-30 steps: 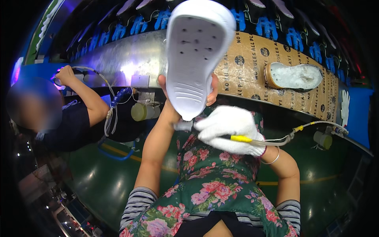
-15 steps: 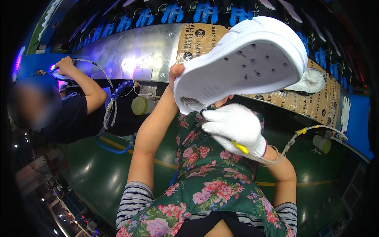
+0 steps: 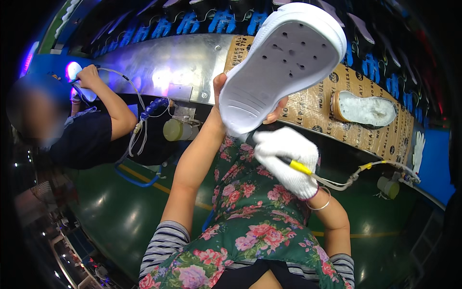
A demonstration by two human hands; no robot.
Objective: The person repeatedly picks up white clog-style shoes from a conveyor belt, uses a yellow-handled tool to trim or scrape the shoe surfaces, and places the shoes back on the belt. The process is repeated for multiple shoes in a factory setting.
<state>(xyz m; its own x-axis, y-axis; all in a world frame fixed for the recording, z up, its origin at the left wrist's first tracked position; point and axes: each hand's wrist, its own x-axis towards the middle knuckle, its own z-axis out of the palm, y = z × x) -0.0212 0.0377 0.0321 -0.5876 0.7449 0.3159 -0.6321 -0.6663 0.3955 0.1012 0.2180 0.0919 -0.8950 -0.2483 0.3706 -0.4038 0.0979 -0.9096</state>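
My left hand (image 3: 219, 86) grips a white foam clog (image 3: 281, 60), its thumb along the left edge and its fingertips showing at the right edge. The rest of that hand is hidden behind the clog. The clog's broad end, dotted with several small holes, points up and away; its narrow end is lowest. In a white knit glove, my right hand (image 3: 288, 156) closes around a slim pen-like tool (image 3: 299, 167), black with a yellow collar and a thin line running from its back. The tool's front end is beside the clog's narrow end; I cannot tell whether they touch.
Another shoe (image 3: 368, 111), brown-sided with a pale inside, lies on the printed cardboard (image 3: 308, 103) over the bench. A spare white glove (image 3: 418, 149) hangs at right. Blue clamps (image 3: 224, 21) line the back. At left a co-worker's hand (image 3: 88, 76) holds a lit piece.
The clog has moved left and turned more upright, uncovering the shoe on the cardboard. A grey mark at its narrow end no longer shows. The co-worker's hand has shifted right.
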